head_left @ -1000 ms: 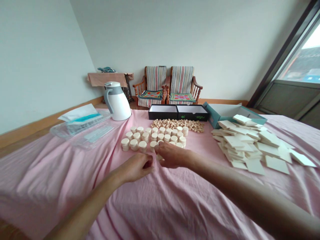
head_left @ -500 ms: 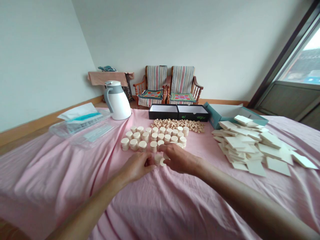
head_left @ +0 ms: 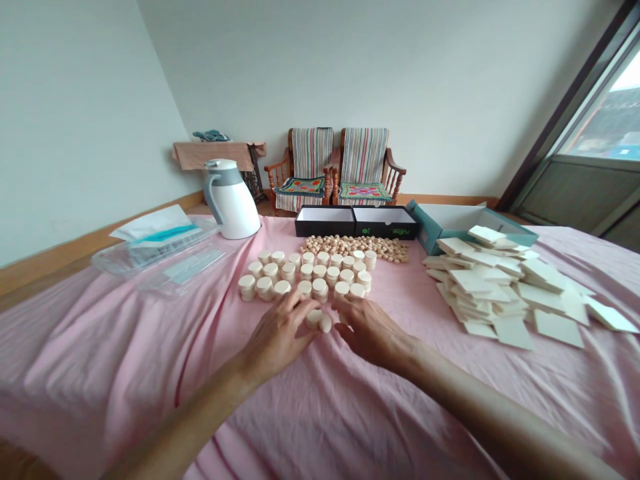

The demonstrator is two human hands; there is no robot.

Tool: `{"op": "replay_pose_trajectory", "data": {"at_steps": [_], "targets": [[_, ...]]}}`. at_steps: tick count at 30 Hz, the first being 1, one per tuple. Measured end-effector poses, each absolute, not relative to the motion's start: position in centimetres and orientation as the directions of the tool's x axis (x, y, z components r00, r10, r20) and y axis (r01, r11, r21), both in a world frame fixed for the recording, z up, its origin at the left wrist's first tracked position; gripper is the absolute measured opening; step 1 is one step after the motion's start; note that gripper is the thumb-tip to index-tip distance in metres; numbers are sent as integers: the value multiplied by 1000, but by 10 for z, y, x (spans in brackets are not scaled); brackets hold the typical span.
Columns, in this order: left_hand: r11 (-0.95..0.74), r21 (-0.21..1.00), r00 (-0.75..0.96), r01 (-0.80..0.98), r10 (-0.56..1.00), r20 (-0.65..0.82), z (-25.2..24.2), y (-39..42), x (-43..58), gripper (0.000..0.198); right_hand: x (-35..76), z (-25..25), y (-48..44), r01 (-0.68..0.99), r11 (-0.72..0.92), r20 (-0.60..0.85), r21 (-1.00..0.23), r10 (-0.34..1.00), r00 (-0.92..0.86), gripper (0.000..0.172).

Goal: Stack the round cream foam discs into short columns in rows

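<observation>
My left hand (head_left: pixel 285 327) is closed around a short stack of pale wooden discs (head_left: pixel 313 319), fingertips behind it and thumb in front. One loose disc (head_left: pixel 325 324) leans on edge against that stack's right side. Just right of it, my right hand (head_left: pixel 367 328) has its thumb and fingers apart; a pale edge shows between them, too hidden to name. Beyond both hands, several stacks of round wooden discs (head_left: pixel 304 272) stand in rows on the pink cloth (head_left: pixel 320 413). The front stacks are nearly touching my fingers.
Behind the stacks lie many small wooden beads (head_left: pixel 357 248) and a black two-part box (head_left: pixel 385 223). Square pale boards (head_left: pixel 500 287) are heaped at right by a teal box (head_left: pixel 430 230). A white jug (head_left: pixel 237 207) and clear plastic cases (head_left: pixel 165 250) stand at left.
My right hand has drawn back to the right from the front stacks, uncovering them. My left hand has moved forward around the small stack, and the loose disc now tilts beside it.
</observation>
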State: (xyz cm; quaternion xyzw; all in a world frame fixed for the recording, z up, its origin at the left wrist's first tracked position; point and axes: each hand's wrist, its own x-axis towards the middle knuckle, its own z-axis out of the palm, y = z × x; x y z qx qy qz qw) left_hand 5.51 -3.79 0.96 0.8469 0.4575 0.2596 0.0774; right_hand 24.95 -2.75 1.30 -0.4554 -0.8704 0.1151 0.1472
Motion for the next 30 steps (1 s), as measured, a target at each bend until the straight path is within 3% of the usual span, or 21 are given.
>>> {"op": "replay_pose_trajectory", "data": {"at_steps": [4,7,9,13,18,30], "targets": [[-645,245,566,724,758,325,15,-40,69,37,258,3,-34,776,535,169,-334,844,-509,24],[-642,193,581,742,759,293,14,-38,75,26,264,-1,-37,759,559,217,-333,829,-516,10],[-630,186,571,754,768,290,11,-37,76,17,269,-5,-38,749,564,259,-347,825,-502,10],[-582,294,477,759,803,357,5,-34,69,17,278,-13,-38,730,552,298,-404,834,-465,16],[-439,458,228,773,866,445,-2,-31,60,18,286,-14,-40,726,535,261,-433,845,-467,20],[-311,559,120,769,929,351,-17,-29,63,18,279,-12,-38,708,539,313,-457,842,-440,24]]}}
